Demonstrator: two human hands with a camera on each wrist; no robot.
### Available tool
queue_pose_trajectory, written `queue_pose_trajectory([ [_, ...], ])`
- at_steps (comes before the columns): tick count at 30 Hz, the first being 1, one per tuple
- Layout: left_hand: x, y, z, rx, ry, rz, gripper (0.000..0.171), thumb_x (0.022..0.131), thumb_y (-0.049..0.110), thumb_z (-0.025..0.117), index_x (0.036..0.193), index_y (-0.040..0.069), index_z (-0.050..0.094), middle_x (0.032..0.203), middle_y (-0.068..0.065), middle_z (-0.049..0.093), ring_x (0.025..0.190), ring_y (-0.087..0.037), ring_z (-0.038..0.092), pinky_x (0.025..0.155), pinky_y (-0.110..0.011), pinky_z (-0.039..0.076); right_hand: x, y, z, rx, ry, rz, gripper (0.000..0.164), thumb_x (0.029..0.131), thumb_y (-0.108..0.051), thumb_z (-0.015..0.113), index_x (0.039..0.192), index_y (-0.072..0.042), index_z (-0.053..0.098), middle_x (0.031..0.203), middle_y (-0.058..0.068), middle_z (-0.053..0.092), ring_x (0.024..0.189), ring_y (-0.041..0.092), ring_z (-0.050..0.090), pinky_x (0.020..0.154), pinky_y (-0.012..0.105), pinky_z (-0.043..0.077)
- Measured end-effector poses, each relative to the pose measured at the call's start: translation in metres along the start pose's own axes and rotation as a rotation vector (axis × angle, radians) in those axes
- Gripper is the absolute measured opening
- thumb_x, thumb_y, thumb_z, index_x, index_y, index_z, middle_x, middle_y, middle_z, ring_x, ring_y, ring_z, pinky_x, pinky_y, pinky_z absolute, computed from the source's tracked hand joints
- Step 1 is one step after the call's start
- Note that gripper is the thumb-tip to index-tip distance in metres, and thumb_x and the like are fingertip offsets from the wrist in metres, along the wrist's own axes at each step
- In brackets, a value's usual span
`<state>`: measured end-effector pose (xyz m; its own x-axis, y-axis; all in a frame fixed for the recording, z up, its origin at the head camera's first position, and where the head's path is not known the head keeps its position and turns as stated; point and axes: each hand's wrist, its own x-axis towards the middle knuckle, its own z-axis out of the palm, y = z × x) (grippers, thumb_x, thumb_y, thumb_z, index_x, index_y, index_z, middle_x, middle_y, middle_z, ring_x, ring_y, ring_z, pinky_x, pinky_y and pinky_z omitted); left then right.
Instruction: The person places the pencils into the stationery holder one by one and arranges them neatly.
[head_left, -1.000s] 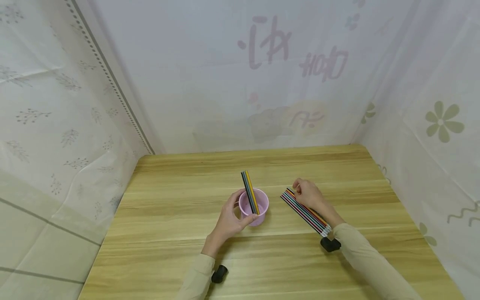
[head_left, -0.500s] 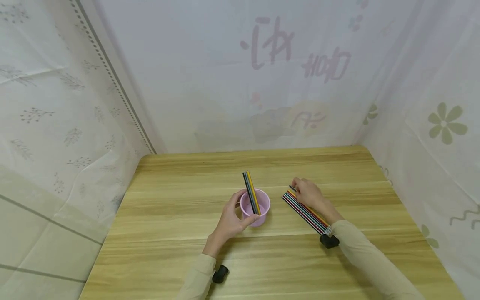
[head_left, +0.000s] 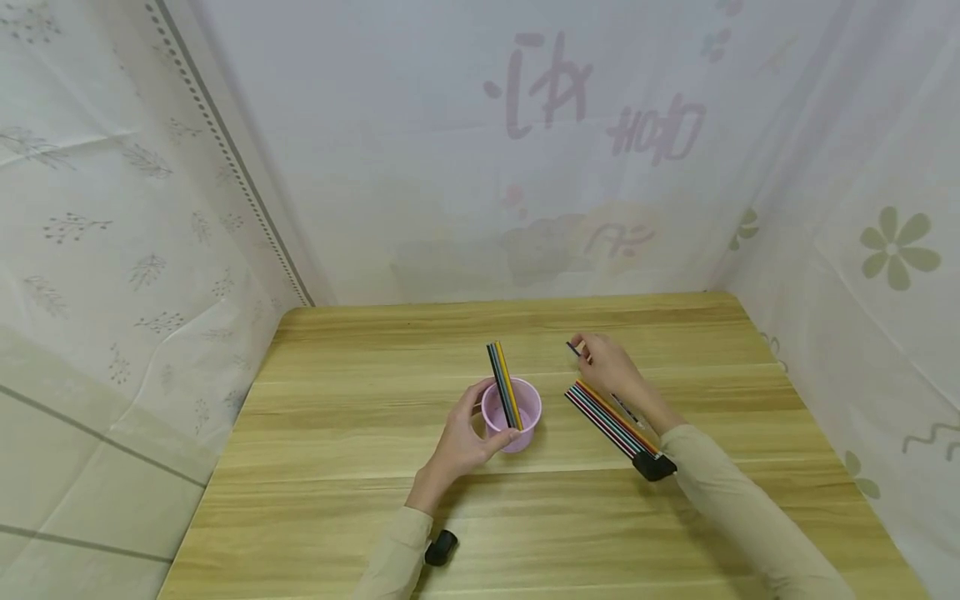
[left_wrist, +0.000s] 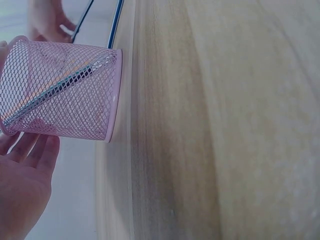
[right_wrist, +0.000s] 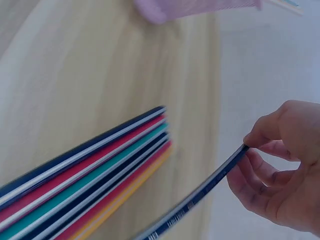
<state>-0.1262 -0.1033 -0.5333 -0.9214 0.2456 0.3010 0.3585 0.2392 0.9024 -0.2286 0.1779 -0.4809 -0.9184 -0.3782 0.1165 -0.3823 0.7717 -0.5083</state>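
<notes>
A pink mesh pencil cup (head_left: pixel 517 442) stands on the wooden table, gripped at its side by my left hand (head_left: pixel 459 440), thumb at the near rim. Several pencils, dark, grey-blue and yellow, lean inside it (left_wrist: pixel 55 90). To the right, my right hand (head_left: pixel 611 367) pinches a dark blue pencil (right_wrist: pixel 192 200) with pale lettering near one end, between thumb and fingers. That pencil slants and its middle is hidden by the hand in the head view. Below the hand lies a row of striped pencils (head_left: pixel 611 427) in dark blue, red, green and yellow.
The wood-grain table (head_left: pixel 360 433) is bounded at the back by a pale printed curtain (head_left: pixel 420 167), with more curtains at the sides. Black wrist-worn devices (head_left: pixel 442 547) sit by both sleeves; the right one covers the near ends of the pencil row.
My right hand has drawn one dark blue pencil off the row and lifted it up and slightly left. The left hand and cup stay in place.
</notes>
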Motion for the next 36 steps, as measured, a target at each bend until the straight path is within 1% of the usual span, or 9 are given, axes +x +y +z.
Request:
queue_pose_trajectory([
  [3, 0.0, -0.001, 0.0, 0.007, 0.0, -0.002, 0.082, 0.079, 0.022, 0.088, 0.148, 0.013, 0.046, 0.141, -0.007, 0.057, 0.13, -0.027, 0.056, 0.108, -0.052, 0.05, 0.006, -0.009, -0.005, 0.027, 0.045, -0.04, 0.027, 0.089, 0.001, 0.059, 0.116, 0.004, 0.062, 0.087, 0.013, 0.068, 0.07, 0.019, 0.06, 0.057, 0.028, 0.048],
  [6, 0.0, 0.0, 0.0, 0.011, 0.0, 0.005, 0.082, 0.079, 0.022, 0.088, 0.148, 0.013, 0.046, 0.141, -0.007, 0.057, 0.13, -0.028, 0.057, 0.108, -0.052, 0.051, 0.01, -0.019, -0.01, 0.054, 0.093, -0.062, 0.028, 0.088, 0.001, 0.058, 0.116, 0.004, 0.062, 0.084, 0.011, 0.066, 0.067, 0.019, 0.06, 0.057, 0.028, 0.047],
  [12, 0.0, -0.001, 0.0, 0.02, -0.003, 0.006, 0.082, 0.079, 0.023, 0.088, 0.148, 0.015, 0.045, 0.141, -0.006, 0.057, 0.13, -0.026, 0.057, 0.108, -0.049, 0.051, 0.016, -0.041, -0.023, 0.123, 0.158, -0.068, 0.03, 0.088, 0.0, 0.057, 0.118, 0.003, 0.061, 0.085, 0.013, 0.066, 0.075, 0.024, 0.067, 0.064, 0.033, 0.056],
  [16, 0.001, -0.001, 0.0, 0.016, -0.002, 0.016, 0.082, 0.079, 0.023, 0.088, 0.148, 0.015, 0.045, 0.14, -0.006, 0.058, 0.128, -0.026, 0.057, 0.108, -0.05, 0.051, 0.019, -0.056, -0.032, 0.166, 0.197, -0.074, 0.033, 0.088, -0.001, 0.056, 0.121, 0.002, 0.06, 0.089, 0.015, 0.066, 0.078, 0.027, 0.068, 0.068, 0.039, 0.058],
  [20, 0.001, -0.002, 0.0, 0.02, 0.001, 0.024, 0.082, 0.079, 0.022, 0.089, 0.148, 0.015, 0.045, 0.14, -0.006, 0.058, 0.127, -0.027, 0.058, 0.107, -0.049, 0.052, 0.021, -0.069, -0.039, 0.205, 0.22, -0.068, 0.036, 0.089, -0.001, 0.056, 0.125, -0.001, 0.057, 0.093, 0.016, 0.066, 0.081, 0.028, 0.068, 0.071, 0.04, 0.059],
  [23, 0.0, -0.002, 0.0, 0.026, 0.001, 0.015, 0.082, 0.079, 0.023, 0.089, 0.148, 0.015, 0.045, 0.14, -0.006, 0.058, 0.128, -0.026, 0.058, 0.108, -0.047, 0.052, 0.023, -0.078, -0.043, 0.26, 0.241, -0.063, 0.036, 0.091, -0.002, 0.056, 0.126, -0.002, 0.056, 0.094, 0.015, 0.065, 0.082, 0.028, 0.068, 0.069, 0.036, 0.058],
  [28, 0.001, -0.002, 0.0, 0.042, -0.002, -0.004, 0.082, 0.078, 0.023, 0.089, 0.148, 0.015, 0.045, 0.141, -0.006, 0.057, 0.13, -0.024, 0.057, 0.109, -0.043, 0.052, 0.025, -0.096, -0.05, 0.363, 0.289, -0.072, 0.035, 0.092, -0.001, 0.057, 0.127, -0.002, 0.056, 0.094, 0.013, 0.062, 0.08, 0.026, 0.065, 0.06, 0.024, 0.055],
  [33, 0.001, 0.0, 0.0, 0.037, -0.002, 0.004, 0.082, 0.078, 0.021, 0.089, 0.147, 0.012, 0.045, 0.14, -0.008, 0.058, 0.128, -0.026, 0.058, 0.108, -0.044, 0.052, 0.028, -0.114, -0.053, 0.428, 0.351, -0.099, 0.033, 0.092, 0.0, 0.058, 0.125, -0.003, 0.057, 0.093, 0.012, 0.061, 0.079, 0.024, 0.064, 0.059, 0.016, 0.052],
  [36, 0.001, 0.0, 0.0, 0.031, -0.002, 0.012, 0.082, 0.078, 0.02, 0.089, 0.147, 0.011, 0.046, 0.139, -0.008, 0.058, 0.127, -0.029, 0.058, 0.107, -0.046, 0.053, 0.03, -0.123, -0.052, 0.447, 0.399, -0.118, 0.034, 0.092, 0.001, 0.058, 0.125, -0.003, 0.057, 0.093, 0.012, 0.062, 0.08, 0.023, 0.064, 0.06, 0.015, 0.053],
])
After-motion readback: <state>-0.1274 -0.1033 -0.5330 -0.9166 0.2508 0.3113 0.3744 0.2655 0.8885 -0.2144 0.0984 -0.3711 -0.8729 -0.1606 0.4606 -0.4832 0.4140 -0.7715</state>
